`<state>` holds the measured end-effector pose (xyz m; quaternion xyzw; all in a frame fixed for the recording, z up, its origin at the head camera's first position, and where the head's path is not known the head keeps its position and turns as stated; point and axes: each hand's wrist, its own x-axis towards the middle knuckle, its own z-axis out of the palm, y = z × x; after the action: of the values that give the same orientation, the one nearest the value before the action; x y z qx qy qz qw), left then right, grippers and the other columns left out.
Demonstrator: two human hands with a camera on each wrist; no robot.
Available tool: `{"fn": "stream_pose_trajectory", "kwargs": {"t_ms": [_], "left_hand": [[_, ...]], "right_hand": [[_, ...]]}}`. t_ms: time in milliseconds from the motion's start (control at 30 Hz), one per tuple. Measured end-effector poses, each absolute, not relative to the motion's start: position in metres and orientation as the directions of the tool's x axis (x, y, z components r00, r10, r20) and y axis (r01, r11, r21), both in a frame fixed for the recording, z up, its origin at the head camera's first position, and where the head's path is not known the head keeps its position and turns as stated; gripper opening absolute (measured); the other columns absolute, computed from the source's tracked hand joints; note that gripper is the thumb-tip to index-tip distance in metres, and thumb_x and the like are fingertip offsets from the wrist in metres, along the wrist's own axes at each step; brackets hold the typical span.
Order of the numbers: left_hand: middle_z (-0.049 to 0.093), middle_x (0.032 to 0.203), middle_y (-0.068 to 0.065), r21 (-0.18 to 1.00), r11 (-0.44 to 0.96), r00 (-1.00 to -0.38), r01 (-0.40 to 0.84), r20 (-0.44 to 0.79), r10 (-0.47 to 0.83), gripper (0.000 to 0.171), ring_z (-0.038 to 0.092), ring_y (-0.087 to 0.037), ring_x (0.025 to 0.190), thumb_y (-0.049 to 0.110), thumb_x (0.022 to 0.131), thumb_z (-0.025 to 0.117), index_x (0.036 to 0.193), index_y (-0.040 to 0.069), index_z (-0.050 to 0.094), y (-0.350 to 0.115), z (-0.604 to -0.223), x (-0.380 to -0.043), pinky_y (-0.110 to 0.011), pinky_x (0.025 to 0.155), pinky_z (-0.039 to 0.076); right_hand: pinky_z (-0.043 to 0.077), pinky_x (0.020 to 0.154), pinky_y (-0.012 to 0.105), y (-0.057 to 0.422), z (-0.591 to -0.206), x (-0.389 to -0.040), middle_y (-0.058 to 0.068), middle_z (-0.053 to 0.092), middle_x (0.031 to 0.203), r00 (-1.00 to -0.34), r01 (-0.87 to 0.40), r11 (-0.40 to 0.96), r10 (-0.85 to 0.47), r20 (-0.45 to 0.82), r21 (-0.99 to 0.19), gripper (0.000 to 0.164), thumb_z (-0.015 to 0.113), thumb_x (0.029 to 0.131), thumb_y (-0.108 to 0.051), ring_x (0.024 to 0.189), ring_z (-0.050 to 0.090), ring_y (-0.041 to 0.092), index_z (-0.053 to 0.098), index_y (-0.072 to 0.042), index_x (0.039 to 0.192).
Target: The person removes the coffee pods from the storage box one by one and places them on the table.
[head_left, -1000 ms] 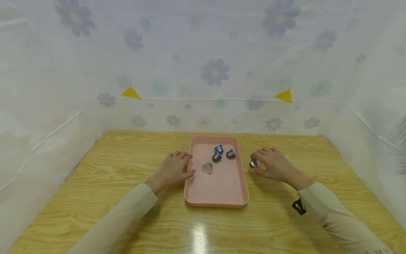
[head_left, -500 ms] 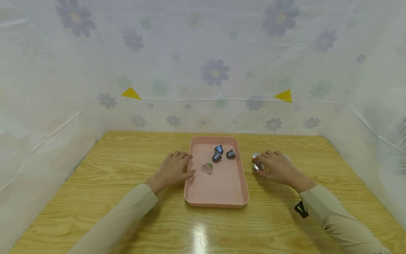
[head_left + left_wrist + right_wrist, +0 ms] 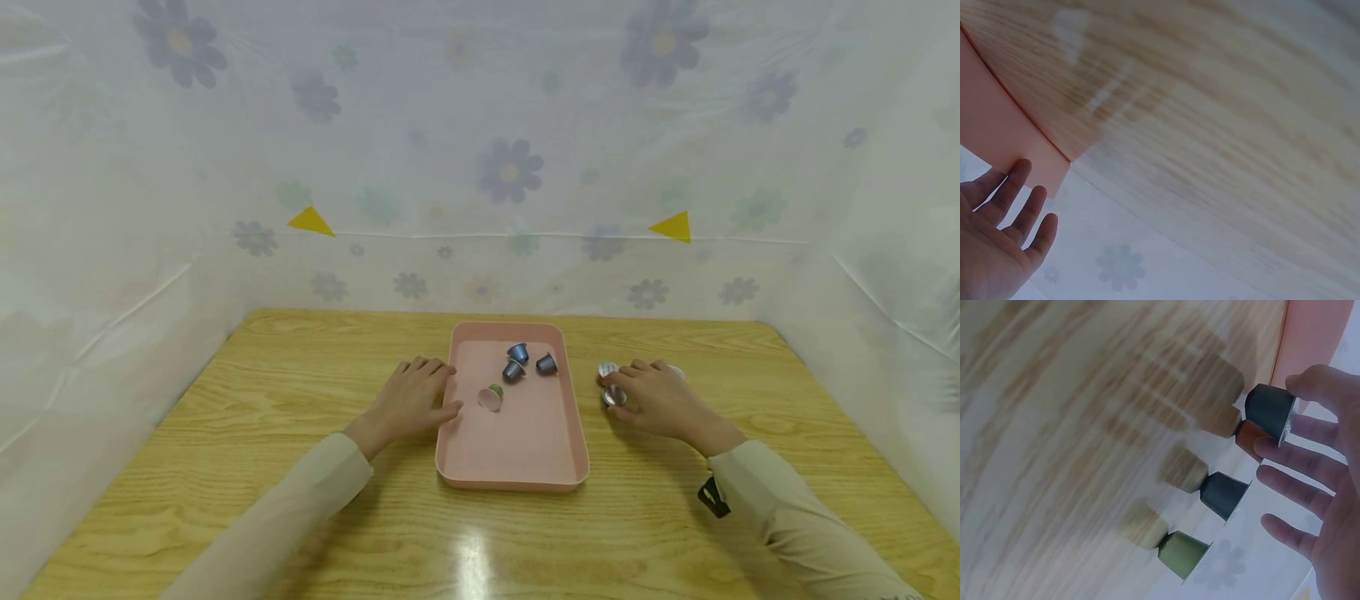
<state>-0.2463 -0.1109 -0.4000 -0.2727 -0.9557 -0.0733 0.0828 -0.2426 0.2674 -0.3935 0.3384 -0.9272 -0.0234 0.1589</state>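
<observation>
In the head view my left hand (image 3: pixel 408 398) rests at the left rim of a pink tray (image 3: pixel 512 454), thumb and fingertips over the edge. The left wrist view shows its fingers spread loosely against the tray's outer wall (image 3: pixel 997 119). To the right of the tray, my right hand (image 3: pixel 656 396) pinches a dark coffee capsule (image 3: pixel 1269 406) between thumb and index finger, foil lid (image 3: pixel 615 396) upward, low over the table. Just behind it stands an orange-brown capsule (image 3: pixel 1249 437), partly hidden. A dark capsule (image 3: pixel 1224 495) and a green capsule (image 3: pixel 1183 554) stand beyond the fingers.
Inside the tray lie a blue capsule (image 3: pixel 518 352), two dark grey-blue capsules, one left (image 3: pixel 513 371) and one right (image 3: pixel 546 363), and a green capsule (image 3: pixel 491 397) on its side. Flowered white sheeting (image 3: pixel 510 267) closes off the wooden table's (image 3: pixel 300 350) back and sides.
My right hand has moved slightly right and toward me with the dark capsule, uncovering another foil lid behind it. The left hand and the tray have not moved.
</observation>
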Motion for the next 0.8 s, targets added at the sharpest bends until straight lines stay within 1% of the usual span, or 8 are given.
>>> {"fn": "stream_pose_trajectory", "kwargs": {"t_ms": [267, 500, 633, 800], "left_hand": [[0.055, 0.123, -0.006, 0.098, 0.837, -0.834, 0.538, 0.208, 0.512, 0.052, 0.049, -0.027, 0.113, 0.047, 0.086, 0.053, 0.123, 0.012, 0.055, -0.1109, -0.3998, -0.2459, -0.046, 0.094, 0.039], [0.055, 0.123, -0.006, 0.107, 0.835, -0.834, 0.54, 0.206, 0.513, 0.052, 0.048, -0.027, 0.114, 0.047, 0.086, 0.053, 0.123, 0.011, 0.054, -0.1108, -0.3997, -0.246, -0.047, 0.095, 0.038], [0.055, 0.123, -0.006, 0.105, 0.835, -0.833, 0.54, 0.207, 0.513, 0.052, 0.048, -0.027, 0.114, 0.047, 0.086, 0.053, 0.123, 0.012, 0.054, -0.1112, -0.3999, -0.2462, -0.046, 0.095, 0.038], [0.055, 0.123, -0.006, 0.1, 0.835, -0.833, 0.541, 0.203, 0.515, 0.052, 0.048, -0.027, 0.114, 0.049, 0.086, 0.052, 0.123, 0.012, 0.054, -0.1117, -0.4005, -0.2467, -0.046, 0.096, 0.038]], "right_hand": [[0.047, 0.072, 0.045, 0.2662, -0.3941, -0.2427, 0.001, 0.066, 0.094, -0.725, -0.612, 0.773, -0.632, 0.274, 0.165, 0.034, 0.07, 0.076, -0.033, 0.082, 0.058, 0.02, 0.064, -0.015, 0.105], [0.047, 0.075, 0.047, 0.2659, -0.3942, -0.2435, 0.001, 0.066, 0.094, -0.736, -0.604, 0.782, -0.622, 0.268, 0.154, 0.033, 0.069, 0.077, -0.033, 0.084, 0.058, 0.021, 0.065, -0.015, 0.104], [0.047, 0.076, 0.047, 0.2655, -0.394, -0.244, 0.001, 0.067, 0.094, -0.731, -0.604, 0.782, -0.62, 0.285, 0.153, 0.032, 0.07, 0.076, -0.033, 0.085, 0.059, 0.021, 0.066, -0.016, 0.103], [0.047, 0.075, 0.046, 0.2655, -0.393, -0.2443, 0.0, 0.067, 0.092, -0.723, -0.605, 0.781, -0.62, 0.303, 0.154, 0.03, 0.07, 0.076, -0.032, 0.084, 0.059, 0.021, 0.066, -0.017, 0.102]]}}
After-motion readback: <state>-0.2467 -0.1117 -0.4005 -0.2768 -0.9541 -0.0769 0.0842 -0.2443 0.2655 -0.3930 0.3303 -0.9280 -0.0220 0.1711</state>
